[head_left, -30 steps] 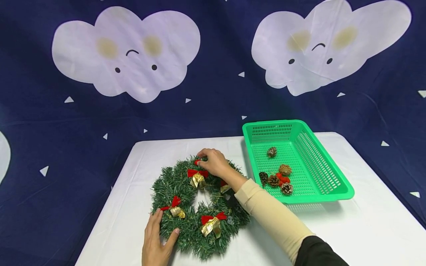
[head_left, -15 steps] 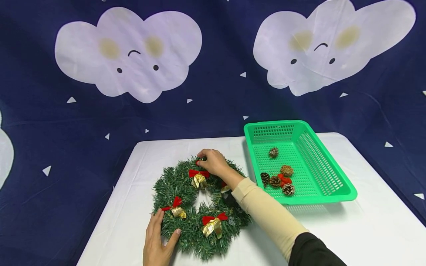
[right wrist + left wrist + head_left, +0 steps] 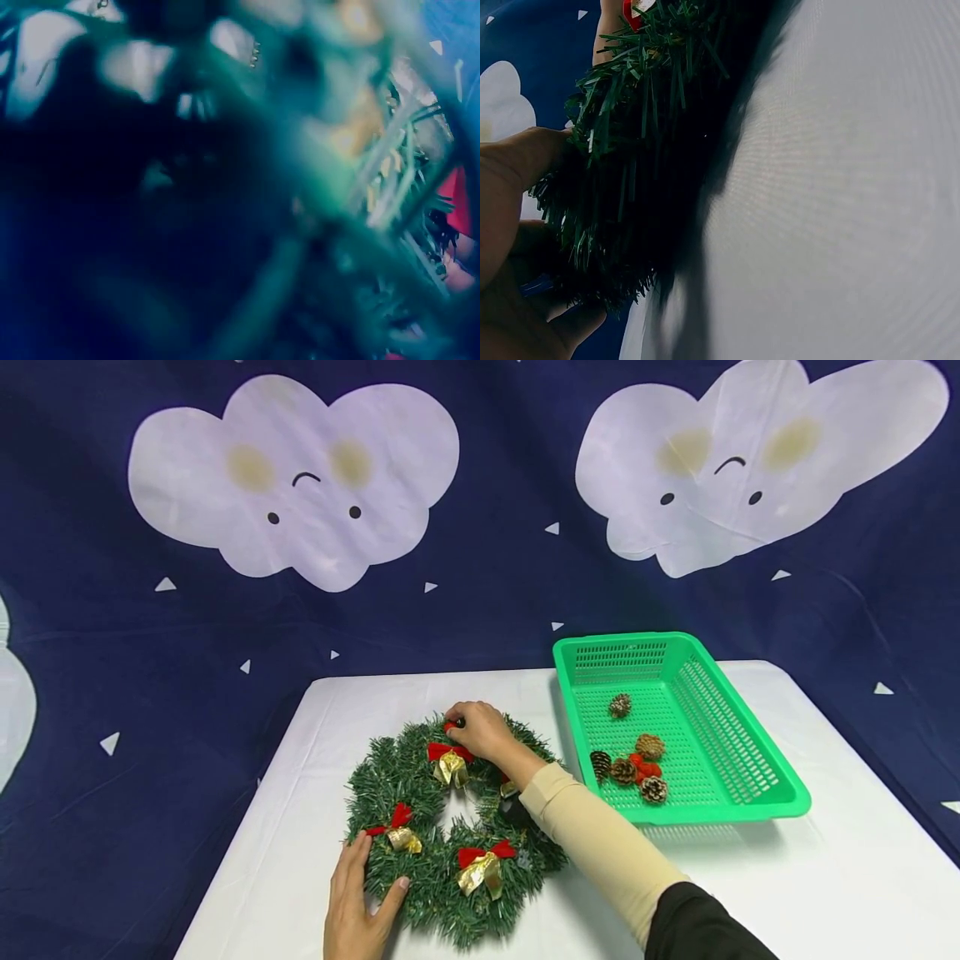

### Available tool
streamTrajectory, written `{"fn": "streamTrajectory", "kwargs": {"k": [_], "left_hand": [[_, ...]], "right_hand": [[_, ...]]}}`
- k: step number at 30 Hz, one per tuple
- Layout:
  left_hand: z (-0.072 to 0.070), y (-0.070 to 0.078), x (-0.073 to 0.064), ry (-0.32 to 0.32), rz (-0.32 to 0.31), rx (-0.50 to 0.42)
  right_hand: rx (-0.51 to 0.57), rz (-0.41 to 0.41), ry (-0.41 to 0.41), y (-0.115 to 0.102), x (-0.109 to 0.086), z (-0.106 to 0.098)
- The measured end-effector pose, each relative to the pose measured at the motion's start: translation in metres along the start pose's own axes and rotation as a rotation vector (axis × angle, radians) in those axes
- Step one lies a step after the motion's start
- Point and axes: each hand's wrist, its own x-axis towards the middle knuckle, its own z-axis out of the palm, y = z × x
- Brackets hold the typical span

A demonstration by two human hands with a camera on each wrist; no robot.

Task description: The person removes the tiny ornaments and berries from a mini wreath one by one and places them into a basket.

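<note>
A green tinsel wreath (image 3: 397, 752) lies on the white table, trimmed with red-and-gold bows such as the front bow (image 3: 483, 867). My right hand (image 3: 483, 731) reaches across to its far side. Thumb and fingertips there pinch a small red ornament (image 3: 450, 727), mostly covered by the hand. At the wreath's near left edge rests my left hand (image 3: 356, 902), fingers extended and thumb spread apart. In the left wrist view, the wreath's greenery (image 3: 622, 135) sits against the left hand (image 3: 525, 225). The right wrist view is dark and blurred by strands close to the lens.
A green perforated basket (image 3: 757, 752) stands at the back right, holding several pine cones such as the rear cone (image 3: 620, 705) and some red ornaments (image 3: 645, 768). My right forearm crosses the wreath's right side. Behind the table (image 3: 300, 760) hangs a dark blue cloud-patterned cloth (image 3: 495, 593).
The whole scene shifts slightly right in the head view. My right hand has drawn a little nearer at the far side, still on the red ornament. The left hand stays put on the wreath.
</note>
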Motion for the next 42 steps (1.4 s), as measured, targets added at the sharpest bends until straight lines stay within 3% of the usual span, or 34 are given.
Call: {"fn": "streamTrajectory", "kwargs": {"k": [22,33,42], "left_hand": [[0.0011,-0.0016,0.0004,0.026,0.014,-0.005],[0.0012,-0.0025,0.0004,0.053,0.045,-0.004],[0.0017,-0.0021,0.0016,0.045,0.019,-0.008]], "right_hand": [[-0.163,-0.012,0.016,0.0003,-0.0008,0.0044],[-0.162,0.003,0.013,0.0003,0.0006,0.0059],[-0.169,-0.018,0.041,0.0038,0.0014,0.0102]]}}
